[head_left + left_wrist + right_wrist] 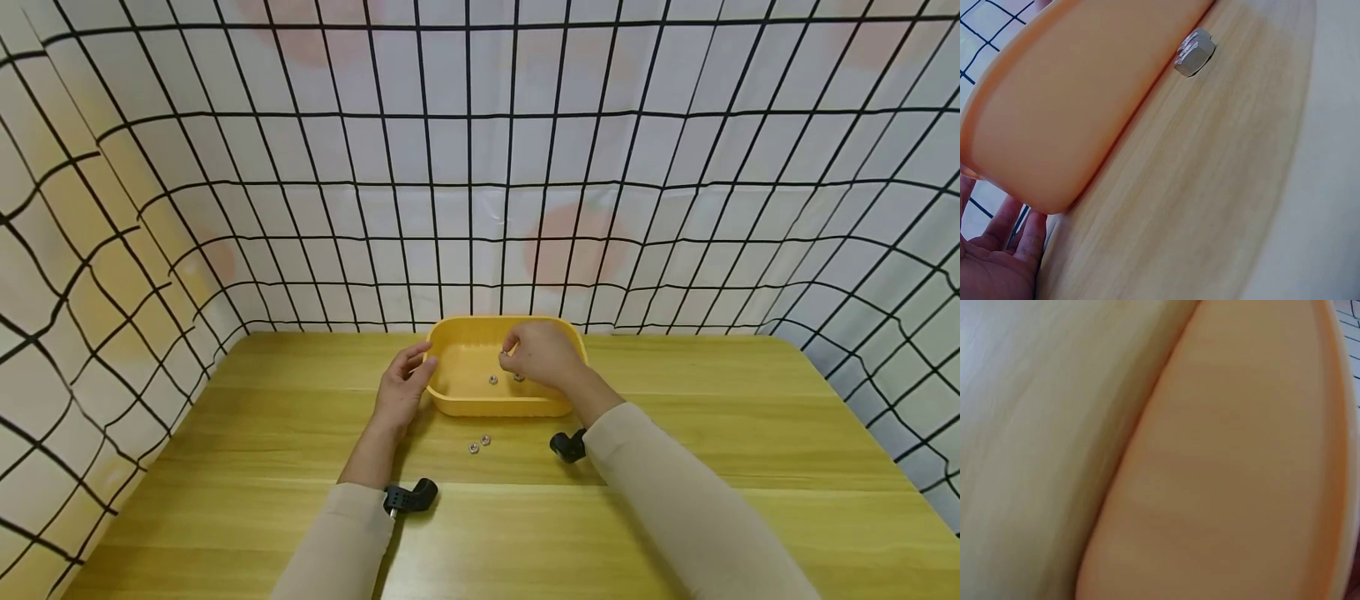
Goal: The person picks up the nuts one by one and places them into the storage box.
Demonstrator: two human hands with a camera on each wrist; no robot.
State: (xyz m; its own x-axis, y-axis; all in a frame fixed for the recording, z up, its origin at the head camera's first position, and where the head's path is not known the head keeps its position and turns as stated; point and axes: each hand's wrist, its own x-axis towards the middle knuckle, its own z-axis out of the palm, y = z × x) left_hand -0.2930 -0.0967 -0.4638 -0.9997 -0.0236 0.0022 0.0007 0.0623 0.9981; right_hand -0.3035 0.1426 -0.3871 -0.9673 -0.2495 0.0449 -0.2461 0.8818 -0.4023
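A yellow plastic bin [502, 407] stands at the far side of the table. My left hand [399, 393] rests at its left end, fingers loosely extended along the wall; the left wrist view shows those fingertips [1032, 234] right at the bin's corner. Over the inside of the bin, my right hand [546, 357] pinches a small metal nut [504, 355] between thumb and fingers. Below it, a hex nut [492, 379] and another nut [519, 377] lie on the bin floor. The right wrist view has only the bin's wall [1229, 456], with the right fingers hidden.
On the table [675, 500], two hex nuts, one nearer [473, 447] and one farther [485, 439], lie in front of the bin. Black netting [487, 183] over white cloth encloses the back and both sides. Each wrist wears a black camera mount [411, 497].
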